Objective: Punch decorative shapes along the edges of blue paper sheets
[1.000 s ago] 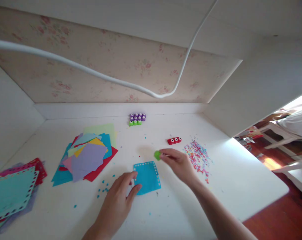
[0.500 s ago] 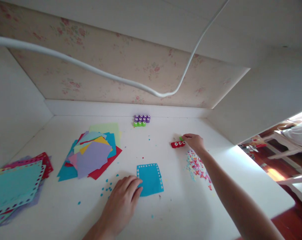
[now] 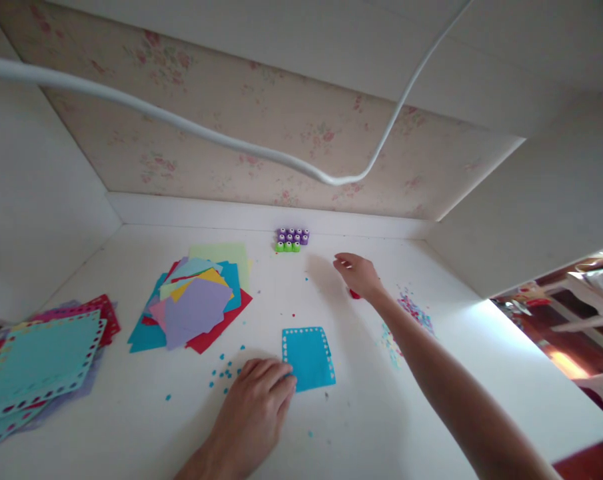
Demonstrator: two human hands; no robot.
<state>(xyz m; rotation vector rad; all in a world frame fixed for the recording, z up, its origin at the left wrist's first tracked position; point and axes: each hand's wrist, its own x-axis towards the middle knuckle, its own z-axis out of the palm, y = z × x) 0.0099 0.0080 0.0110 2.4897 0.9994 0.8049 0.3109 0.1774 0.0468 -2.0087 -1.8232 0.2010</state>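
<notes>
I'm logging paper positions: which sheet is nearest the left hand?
The blue square, punched along three edges, with the left hand at its corner; it lies alone, the others in two piles.

Floral wallpaper [image 3: 261,110], white cable [image 3: 338,181], perhaps white furniture [image 3: 594,293], blurred

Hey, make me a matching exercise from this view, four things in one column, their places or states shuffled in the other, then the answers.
1. left hand
2. blue sheet
3. right hand
4. green punches

A. partly hiding a red item
B. in a row in front of purple punches
C. at the sheet's lower left
D. small holes along several edges

Pairs: 1-C, 2-D, 3-A, 4-B
</notes>
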